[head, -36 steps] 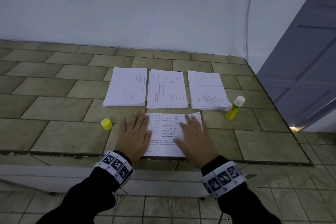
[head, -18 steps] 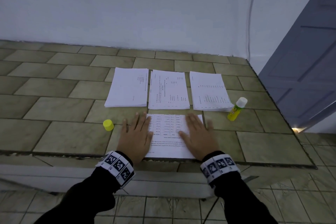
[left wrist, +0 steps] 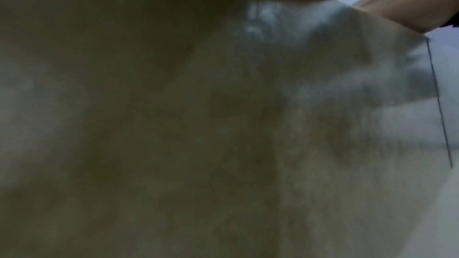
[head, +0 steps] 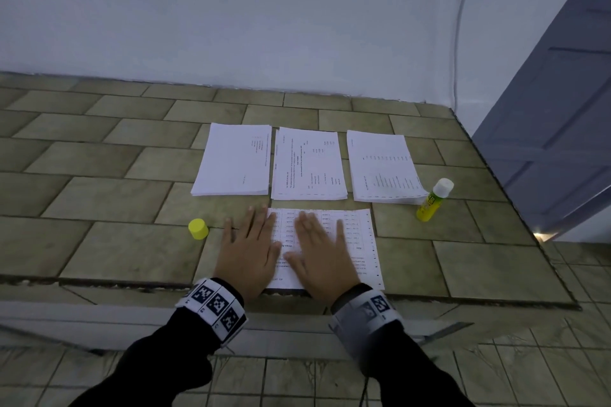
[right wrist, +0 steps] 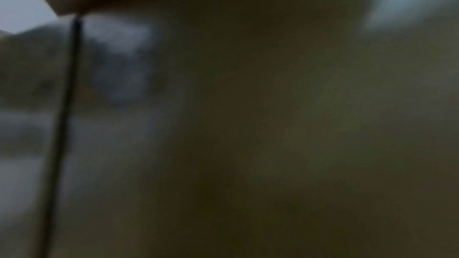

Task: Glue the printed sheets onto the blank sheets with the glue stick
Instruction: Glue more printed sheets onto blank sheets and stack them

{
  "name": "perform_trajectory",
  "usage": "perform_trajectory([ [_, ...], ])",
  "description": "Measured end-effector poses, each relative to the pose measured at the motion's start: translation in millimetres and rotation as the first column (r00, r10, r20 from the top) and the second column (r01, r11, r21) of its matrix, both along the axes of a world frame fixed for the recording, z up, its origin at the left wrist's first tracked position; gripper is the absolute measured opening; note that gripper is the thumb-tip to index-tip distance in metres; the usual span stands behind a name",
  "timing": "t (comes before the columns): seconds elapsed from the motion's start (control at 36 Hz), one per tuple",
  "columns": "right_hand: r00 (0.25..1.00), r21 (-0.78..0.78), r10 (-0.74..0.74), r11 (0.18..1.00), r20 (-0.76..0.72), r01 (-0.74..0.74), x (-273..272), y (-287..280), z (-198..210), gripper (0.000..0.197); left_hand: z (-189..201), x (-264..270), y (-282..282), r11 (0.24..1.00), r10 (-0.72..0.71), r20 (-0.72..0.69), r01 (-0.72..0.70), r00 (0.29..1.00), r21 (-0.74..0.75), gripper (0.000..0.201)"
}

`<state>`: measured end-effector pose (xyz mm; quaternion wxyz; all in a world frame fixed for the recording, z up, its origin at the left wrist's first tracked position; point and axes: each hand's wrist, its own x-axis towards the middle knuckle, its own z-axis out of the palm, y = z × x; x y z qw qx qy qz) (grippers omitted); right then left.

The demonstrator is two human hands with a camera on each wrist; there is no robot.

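A printed sheet lies near the front edge of the tiled table. My left hand lies flat with straight fingers on the sheet's left edge and the tile beside it. My right hand presses flat on the sheet's middle. Behind it lie three paper stacks: left, middle and right. An uncapped yellow glue stick with a white tip stands right of the stacks. Its yellow cap stands left of my left hand. Both wrist views are dark and blurred.
A pale wall rises behind the table, with a thin cable running down it. A grey-blue door stands at the right. The table's front edge drops to a tiled floor.
My right hand has slid left across the sheet toward my left hand, uncovering the sheet's right part. My left hand has stayed where it was.
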<state>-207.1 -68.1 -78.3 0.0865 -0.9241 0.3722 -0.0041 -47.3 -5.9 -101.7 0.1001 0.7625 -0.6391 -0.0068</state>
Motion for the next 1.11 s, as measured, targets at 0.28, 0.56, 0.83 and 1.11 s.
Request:
perform_trajectory([
  [0.28, 0.982, 0.012, -0.182, 0.983, -0.051, 0.183, -50, -29, -6, 0.105, -2, 1, 1, 1.000, 0.001, -0.037, -0.002, 0.999, -0.025, 0.067],
  [0.56, 0.928, -0.060, -0.344, 0.939, -0.145, 0.338, -63, -34, 18, 0.096, 1, -1, 0, 0.998, 0.008, -0.040, -0.006, 0.999, 0.063, 0.078],
  [0.83, 0.999, 0.035, 0.048, 0.998, -0.006, -0.047, 9, -5, -3, 0.099, 2, -2, -1, 0.996, 0.004, -0.016, -0.002, 1.000, 0.089, 0.064],
  [1.11, 0.963, 0.026, -0.267, 0.963, -0.044, 0.268, -67, -36, -5, 0.093, 3, -1, 1, 0.993, 0.027, -0.032, -0.024, 0.999, 0.118, 0.083],
])
